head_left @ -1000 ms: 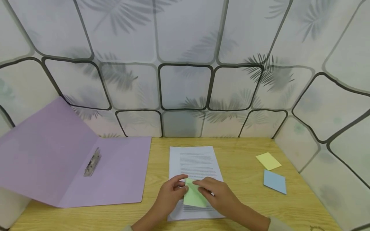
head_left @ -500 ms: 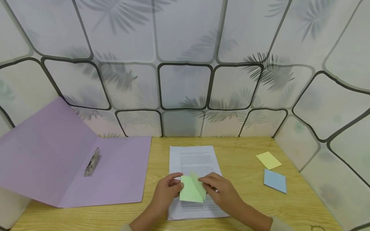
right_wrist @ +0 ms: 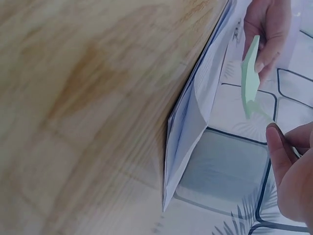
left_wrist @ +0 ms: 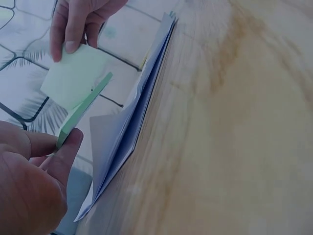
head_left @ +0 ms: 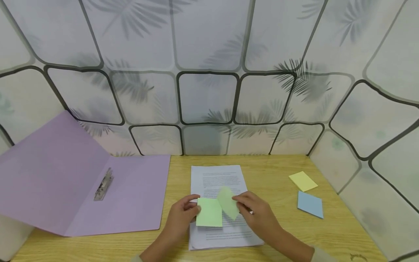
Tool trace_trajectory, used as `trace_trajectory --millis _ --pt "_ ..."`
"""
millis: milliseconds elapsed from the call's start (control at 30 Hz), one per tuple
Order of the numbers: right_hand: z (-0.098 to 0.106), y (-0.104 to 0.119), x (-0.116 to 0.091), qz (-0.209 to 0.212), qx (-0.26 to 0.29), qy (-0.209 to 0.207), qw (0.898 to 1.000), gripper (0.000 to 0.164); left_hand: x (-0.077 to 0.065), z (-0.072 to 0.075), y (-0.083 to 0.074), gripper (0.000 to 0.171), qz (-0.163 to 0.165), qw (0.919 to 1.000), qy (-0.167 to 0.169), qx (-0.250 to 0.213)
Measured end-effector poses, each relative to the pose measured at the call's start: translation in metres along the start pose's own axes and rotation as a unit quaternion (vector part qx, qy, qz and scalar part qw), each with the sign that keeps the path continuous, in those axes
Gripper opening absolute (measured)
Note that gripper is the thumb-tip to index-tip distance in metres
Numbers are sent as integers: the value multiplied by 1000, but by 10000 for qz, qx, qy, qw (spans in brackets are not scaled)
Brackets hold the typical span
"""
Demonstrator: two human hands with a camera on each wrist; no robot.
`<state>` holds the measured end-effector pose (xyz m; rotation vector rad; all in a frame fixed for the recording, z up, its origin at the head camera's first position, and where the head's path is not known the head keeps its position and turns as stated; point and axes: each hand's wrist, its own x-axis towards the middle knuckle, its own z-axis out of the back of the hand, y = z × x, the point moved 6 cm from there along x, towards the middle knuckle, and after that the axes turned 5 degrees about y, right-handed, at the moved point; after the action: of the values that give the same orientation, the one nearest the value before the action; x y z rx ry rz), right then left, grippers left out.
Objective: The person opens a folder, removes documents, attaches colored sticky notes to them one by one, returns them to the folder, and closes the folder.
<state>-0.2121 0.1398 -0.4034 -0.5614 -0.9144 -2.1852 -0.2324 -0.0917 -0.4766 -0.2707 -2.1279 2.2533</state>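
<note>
A green sticky note pad (head_left: 208, 214) is pinched at its left edge between the thumb and fingers of my left hand (head_left: 181, 214). My right hand (head_left: 260, 213) pinches a single green sticky note (head_left: 228, 203) by its right side, the sheet tilted beside the pad. In the left wrist view the pad (left_wrist: 83, 111) shows edge-on as a thin block, with the loose sheet (left_wrist: 76, 76) behind it. Both are held above a stack of printed paper (head_left: 226, 238) on the table.
An open purple folder (head_left: 137, 196) with a metal clip (head_left: 104, 185) lies at the left. At the right of the wooden table (head_left: 275, 167) are a yellow sticky note pad (head_left: 303, 181) and a blue one (head_left: 310, 204). A patterned wall (head_left: 209, 98) rises behind.
The top green sheet has come away from the pad with my right hand, which has moved a little to the right. My left hand has shifted left with the pad.
</note>
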Motion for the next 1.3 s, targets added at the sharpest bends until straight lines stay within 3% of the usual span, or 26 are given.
trace_trajectory --millis 300,433,633,833,1033,1300 --pt "10 -8 -1 -70 -104 -261 9996 36 -18 29 -2 43 21 9998 -179 30" --pt "14 -10 -3 -173 -186 -266 9993 35 -38 58 0 42 361 9983 -420 177" --pt "18 -12 -4 -361 -142 -215 9990 33 -71 110 8 42 963 9834 -666 1388" --pt "19 -13 -6 -544 -79 -123 9984 32 -91 146 29 50 1597 9729 -628 1548" --pt "18 -15 -7 -722 -58 -74 9973 32 -102 165 46 53 1811 9686 -616 1588" --pt "16 -18 -6 -1159 167 106 9931 29 -110 175 56 54 2023 9564 -425 2063"
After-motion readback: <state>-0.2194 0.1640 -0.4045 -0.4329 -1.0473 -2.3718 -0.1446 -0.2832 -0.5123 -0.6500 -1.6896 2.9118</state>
